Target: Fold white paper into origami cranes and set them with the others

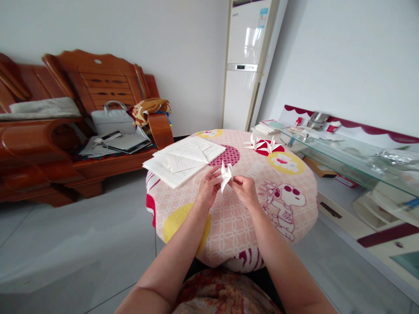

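Note:
A folded white paper crane (225, 175) is held up between my two hands, just above the table. My left hand (209, 186) has its fingers closed around the crane's left side, thumb and fingertips against the paper. From the right, my right hand (244, 189) pinches the crane's other side near its base, and its fingertips are partly hidden. Two finished-looking paper cranes (270, 145) stand on the far right part of the table. To the left of my hands lies a stack of printed paper sheets (163, 173), with a folded sheet (189, 158) on top.
A patterned cloth (229, 231) covers the round table. On the right stands a glass-topped cabinet (360, 161) with a metal pot and other items. A wooden sofa (108, 83) holding bags and papers is at the left. An air conditioner (244, 65) stands behind.

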The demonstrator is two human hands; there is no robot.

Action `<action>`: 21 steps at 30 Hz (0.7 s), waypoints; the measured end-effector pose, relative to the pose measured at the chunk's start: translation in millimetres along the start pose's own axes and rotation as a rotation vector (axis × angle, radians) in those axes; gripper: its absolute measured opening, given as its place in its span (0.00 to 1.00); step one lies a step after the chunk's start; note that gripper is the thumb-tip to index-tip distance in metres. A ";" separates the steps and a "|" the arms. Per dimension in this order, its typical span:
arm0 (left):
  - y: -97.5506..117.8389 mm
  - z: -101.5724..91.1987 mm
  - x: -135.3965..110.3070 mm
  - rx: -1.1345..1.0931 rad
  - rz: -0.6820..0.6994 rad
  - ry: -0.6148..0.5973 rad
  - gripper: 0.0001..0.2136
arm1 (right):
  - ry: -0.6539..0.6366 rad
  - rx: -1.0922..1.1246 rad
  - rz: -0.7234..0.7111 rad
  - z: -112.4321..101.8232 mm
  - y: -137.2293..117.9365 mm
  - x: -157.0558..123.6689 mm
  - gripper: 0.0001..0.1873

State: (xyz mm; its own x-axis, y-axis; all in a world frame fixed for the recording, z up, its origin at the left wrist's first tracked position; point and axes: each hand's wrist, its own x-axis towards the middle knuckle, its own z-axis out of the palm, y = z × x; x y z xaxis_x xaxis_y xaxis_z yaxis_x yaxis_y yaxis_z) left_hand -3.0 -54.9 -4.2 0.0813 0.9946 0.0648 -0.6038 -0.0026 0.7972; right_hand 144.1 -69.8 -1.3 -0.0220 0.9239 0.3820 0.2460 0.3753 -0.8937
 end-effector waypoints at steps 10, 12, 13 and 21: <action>6.7 3.4 -0.4 -0.064 -0.031 -0.031 0.25 | -0.012 0.334 0.169 -0.3 -3.0 -0.5 0.16; 7.8 3.3 -0.5 -0.061 -0.039 -0.046 0.25 | -0.020 0.340 0.163 0.2 -2.5 -0.5 0.16; 8.3 3.2 -0.5 -0.058 -0.039 -0.060 0.25 | -0.024 0.342 0.157 0.5 -2.7 -0.6 0.16; 12.2 1.4 -2.4 -0.070 -0.059 -0.102 0.23 | -0.080 0.490 0.245 -3.2 -14.1 -2.0 0.18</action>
State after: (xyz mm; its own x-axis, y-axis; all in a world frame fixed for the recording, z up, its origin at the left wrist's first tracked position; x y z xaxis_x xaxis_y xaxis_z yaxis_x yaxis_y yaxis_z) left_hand -9.5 -57.5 6.2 0.1963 0.9771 0.0823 -0.6492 0.0667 0.7576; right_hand 143.7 -77.3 11.3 -0.0987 0.9842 0.1467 -0.2258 0.1215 -0.9666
